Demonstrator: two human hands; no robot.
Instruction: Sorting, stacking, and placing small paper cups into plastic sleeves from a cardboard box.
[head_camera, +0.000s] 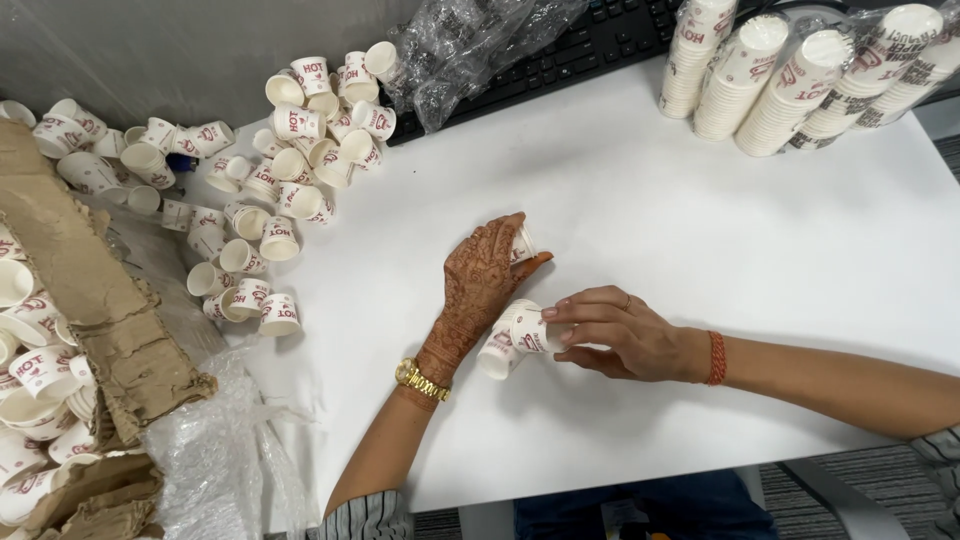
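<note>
While a loose heap of paper cups (270, 170) crowds the far left of the white table (700, 260), a person's two bare hands meet near its middle. Much of the single small cup (521, 245) under the left hand (485, 280) is hidden by the hennaed fingers; only its rim end shows past them, so its exact tilt is hard to make out, though the grip is closed around it. Just below, the right hand (610, 335) has its fingertips pinched on a short nested stack of cups (512, 340), which lies on its side on the table, long axis running from lower left to upper right, open mouth toward the lower left. Torn cardboard (90, 300) with more cups is cut off at the left edge. Bagged sleeves of stacked cups (800, 85) at top right run out of frame, and a black keyboard (590, 45) is partly covered by crumpled clear plastic (470, 50).
</note>
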